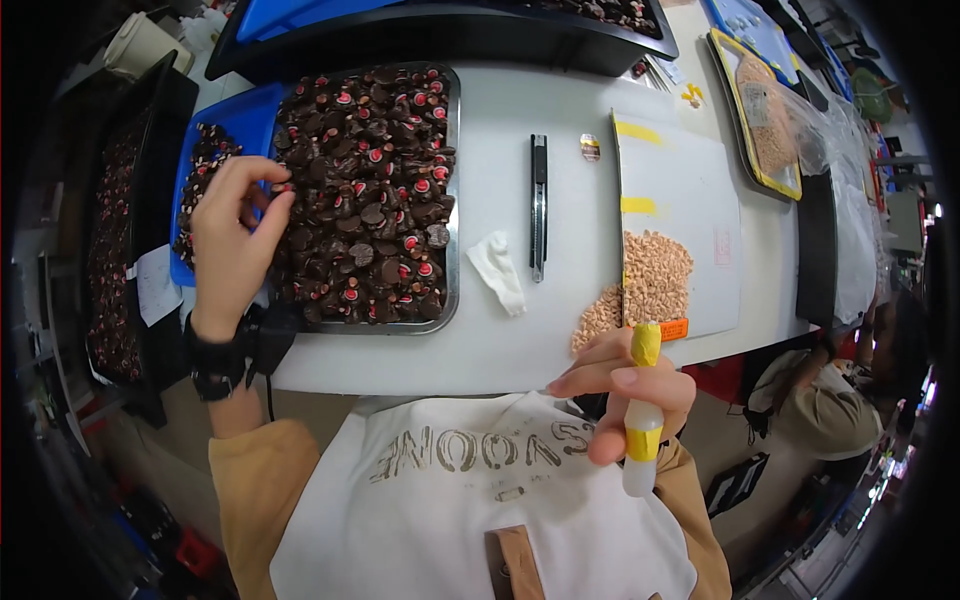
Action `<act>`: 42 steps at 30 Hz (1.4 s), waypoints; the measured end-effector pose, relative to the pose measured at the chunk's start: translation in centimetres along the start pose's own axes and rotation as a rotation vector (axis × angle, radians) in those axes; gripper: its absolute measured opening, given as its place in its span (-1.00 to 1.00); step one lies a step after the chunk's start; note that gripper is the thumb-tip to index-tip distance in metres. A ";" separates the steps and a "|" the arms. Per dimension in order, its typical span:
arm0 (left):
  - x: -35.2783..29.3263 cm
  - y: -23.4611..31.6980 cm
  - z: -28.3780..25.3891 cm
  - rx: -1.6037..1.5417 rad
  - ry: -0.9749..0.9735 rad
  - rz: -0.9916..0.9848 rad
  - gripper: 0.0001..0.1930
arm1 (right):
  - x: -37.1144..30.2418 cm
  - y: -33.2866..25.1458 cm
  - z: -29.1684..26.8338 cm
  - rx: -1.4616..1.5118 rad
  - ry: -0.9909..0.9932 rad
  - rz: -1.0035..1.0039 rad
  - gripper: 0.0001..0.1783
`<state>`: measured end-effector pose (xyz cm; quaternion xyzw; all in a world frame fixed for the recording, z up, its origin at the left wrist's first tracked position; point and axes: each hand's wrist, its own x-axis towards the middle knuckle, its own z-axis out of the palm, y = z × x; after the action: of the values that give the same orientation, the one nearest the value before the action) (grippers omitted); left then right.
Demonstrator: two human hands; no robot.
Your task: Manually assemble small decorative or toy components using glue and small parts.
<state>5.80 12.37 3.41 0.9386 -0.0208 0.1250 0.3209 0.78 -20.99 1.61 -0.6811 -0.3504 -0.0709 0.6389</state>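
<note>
My left hand is over the left edge of a metal tray, thumb and forefinger pinching a small dark-and-red piece. The tray is packed with small dark brown pieces, many bearing red, white-ringed tops. Beneath and behind that hand is a blue tray with more dark pieces. In my right hand, near the table's front edge, is a small whitish squeeze bottle wrapped with yellow tape, its narrow end hidden or covered in yellow. Close to this hand lies a heap of small beige pieces.
A utility knife and a crumpled white tissue lie mid-table. The beige heap rests partly on a pale board with yellow tape. Black bins stand along the far edge and at left. A yellow-rimmed tray is at far right.
</note>
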 end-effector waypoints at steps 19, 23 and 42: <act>-7.2 7.5 9.2 -1.798 -0.530 -0.253 -0.60 | 1.0 0.3 0.3 0.060 0.032 -0.040 -0.07; -7.0 7.7 8.9 -1.811 -0.574 -0.389 -0.59 | 0.6 0.2 0.7 0.135 -0.002 0.068 -0.16; -7.0 8.4 8.7 -1.658 -0.539 -0.540 -0.61 | 0.6 0.1 1.5 0.149 0.089 0.098 -0.42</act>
<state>-0.02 0.16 0.09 0.3778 0.0424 -0.2328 0.8951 0.78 -19.40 1.62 -0.6440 -0.2926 -0.0434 0.7055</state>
